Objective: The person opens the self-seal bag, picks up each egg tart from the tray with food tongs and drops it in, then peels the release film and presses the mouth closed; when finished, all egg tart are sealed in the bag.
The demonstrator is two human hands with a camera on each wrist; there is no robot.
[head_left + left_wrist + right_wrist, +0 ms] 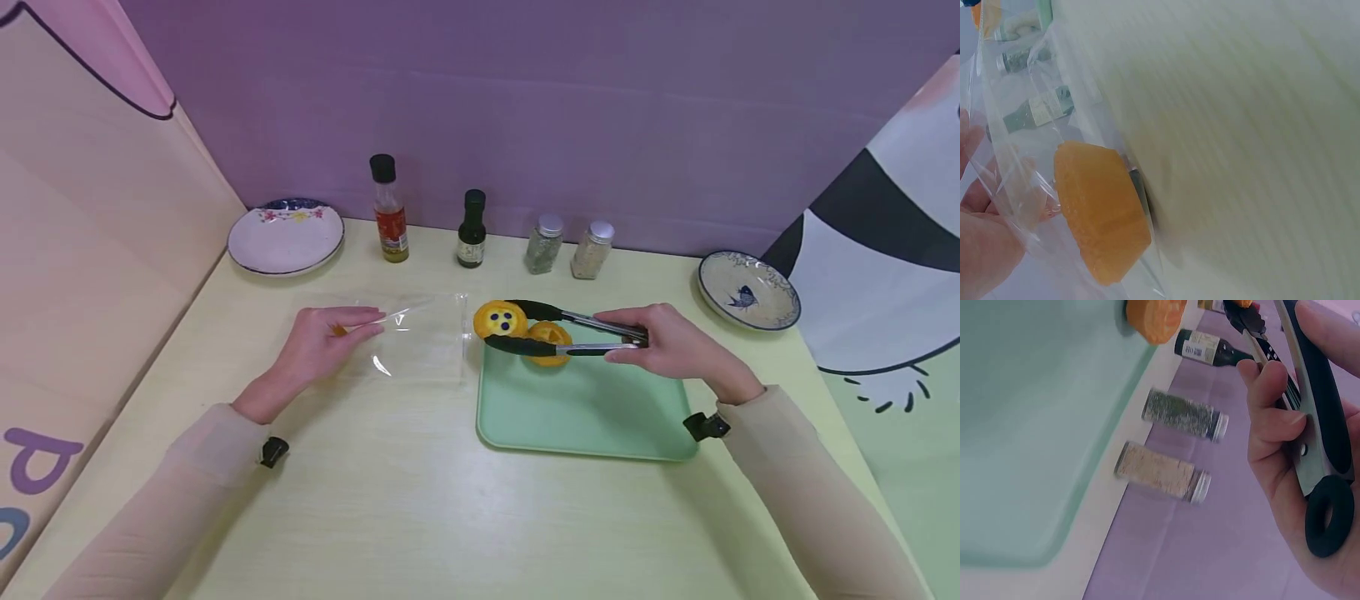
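My left hand (322, 346) pinches the open edge of a clear plastic bag (427, 342), holding it up off the table. Inside the bag, the left wrist view shows an orange-yellow tart (1100, 209) lying on its side. My right hand (663, 342) grips black-tipped metal tongs (534, 310) around their arms. Between the tong tips is a yellow tart with dark berries (497, 310), held near the bag's right edge and over the left edge of a green tray (585, 417). Another tart (551, 333) sits on that tray, partly hidden by the tongs.
Along the back stand a red-labelled bottle (392, 225), a small dark bottle (471, 233) and two spice jars (545, 247). A floral plate (288, 242) lies at back left, and a patterned dish (750, 292) at back right. A purple wall closes off the rear.
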